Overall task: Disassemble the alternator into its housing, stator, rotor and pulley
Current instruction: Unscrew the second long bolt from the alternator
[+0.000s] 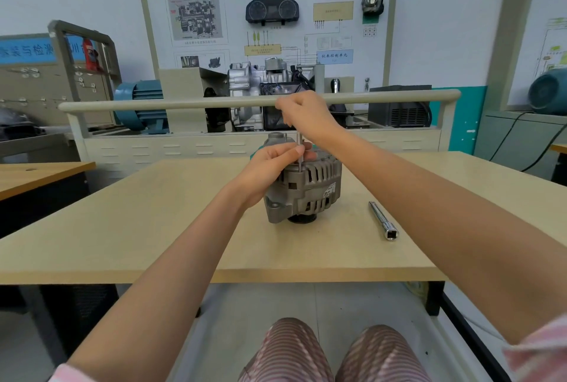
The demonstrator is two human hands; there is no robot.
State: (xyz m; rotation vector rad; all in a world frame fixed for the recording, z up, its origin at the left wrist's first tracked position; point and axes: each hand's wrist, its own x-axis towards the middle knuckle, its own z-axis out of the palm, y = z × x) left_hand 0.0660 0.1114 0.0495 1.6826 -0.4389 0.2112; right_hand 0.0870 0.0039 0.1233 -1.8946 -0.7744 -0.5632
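Two hands were engaged at the centre of the frame, where the alternator [303,188] stood on the wooden table [153,228], apparently pulley end down. The step in hand was judged to be the removal of a through-bolt from the housing. For this step, the slim driver shaft [299,153] was best kept vertical and square to the fastener, with downward pressure maintained and the body restrained against rotation. The left hand [270,163] was laid over the upper left of the alternator, fingers curled around its top and touching the shaft. The right hand [302,113] was raised directly above, closed around the hidden top of the tool, wrist bent downward. One socket extension bar [383,220] lay unused right of centre, well apart from the alternator.
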